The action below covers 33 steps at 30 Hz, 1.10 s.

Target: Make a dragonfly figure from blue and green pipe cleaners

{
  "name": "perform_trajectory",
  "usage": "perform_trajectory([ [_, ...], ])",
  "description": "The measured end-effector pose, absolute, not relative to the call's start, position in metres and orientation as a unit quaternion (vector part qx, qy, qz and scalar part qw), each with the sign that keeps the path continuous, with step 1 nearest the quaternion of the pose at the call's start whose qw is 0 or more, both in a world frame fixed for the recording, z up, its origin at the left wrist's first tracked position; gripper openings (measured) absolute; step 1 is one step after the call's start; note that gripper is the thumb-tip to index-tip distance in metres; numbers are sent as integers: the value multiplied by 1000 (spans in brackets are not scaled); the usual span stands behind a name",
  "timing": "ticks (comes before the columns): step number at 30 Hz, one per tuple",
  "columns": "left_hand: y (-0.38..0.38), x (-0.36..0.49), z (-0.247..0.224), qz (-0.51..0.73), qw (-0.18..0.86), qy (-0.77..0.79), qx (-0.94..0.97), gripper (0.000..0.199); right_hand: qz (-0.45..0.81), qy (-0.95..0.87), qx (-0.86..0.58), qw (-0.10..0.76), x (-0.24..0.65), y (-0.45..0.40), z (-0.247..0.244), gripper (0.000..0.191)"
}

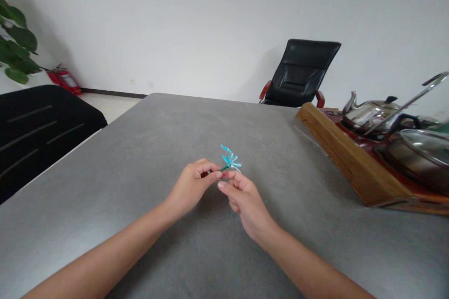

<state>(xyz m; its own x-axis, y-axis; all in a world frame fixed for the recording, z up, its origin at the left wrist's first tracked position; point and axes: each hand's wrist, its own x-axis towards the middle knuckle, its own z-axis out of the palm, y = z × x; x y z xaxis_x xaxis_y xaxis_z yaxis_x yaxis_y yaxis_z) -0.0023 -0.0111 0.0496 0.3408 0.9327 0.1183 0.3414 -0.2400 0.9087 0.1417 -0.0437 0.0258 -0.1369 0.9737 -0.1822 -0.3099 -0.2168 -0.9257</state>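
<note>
Over the grey table (147, 149), my left hand (189, 187) pinches the green stem of a small artificial flower (229, 161) between thumb and fingertips. Narrow turquoise petals with shiny, bead-like white bits spread from the stem's top, pointing up and to the right. My right hand (247, 201) is close beside it. Its index fingertip lies just under the stem, by the left fingertips; whether it touches the stem I cannot tell. The right thumb stands a little apart from that finger with nothing visible between them, and the other fingers are curled.
On the right stands a wooden tea tray (333, 154) bearing a steel kettle (372, 114) and a lidded pot (421, 159). A black office chair (301, 72) is behind the table. To the left are another black chair (45, 131), a plant (17, 39) and a red fire extinguisher (66, 79).
</note>
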Motion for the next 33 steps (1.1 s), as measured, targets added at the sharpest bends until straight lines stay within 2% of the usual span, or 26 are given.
perform_trajectory([
  [6, -4, -8, 36, 336, 537, 437, 638, 22, 660, -311, -442, 522, 147, -42, 15, 30],
  [12, -7, -9, 45, 323, 611, 426, 584, 19, 692, -294, -439, 492, 148, -43, 15, 28],
  [19, -10, -10, 63, 322, 621, 439, 564, 26, 671, -338, -463, 470, 154, -40, 21, 27],
  [24, -8, -14, 66, 350, 621, 437, 549, 22, 572, -443, -519, 454, 166, -30, 21, 25],
  [29, -5, -17, 68, 357, 577, 465, 569, 26, 480, -536, -560, 411, 175, -20, 11, 20],
  [31, -5, -18, 70, 355, 554, 481, 579, 27, 385, -623, -569, 374, 180, -18, 13, 22],
  [33, -5, -18, 72, 350, 528, 492, 597, 26, 205, -727, -569, 325, 186, -17, 21, 26],
])
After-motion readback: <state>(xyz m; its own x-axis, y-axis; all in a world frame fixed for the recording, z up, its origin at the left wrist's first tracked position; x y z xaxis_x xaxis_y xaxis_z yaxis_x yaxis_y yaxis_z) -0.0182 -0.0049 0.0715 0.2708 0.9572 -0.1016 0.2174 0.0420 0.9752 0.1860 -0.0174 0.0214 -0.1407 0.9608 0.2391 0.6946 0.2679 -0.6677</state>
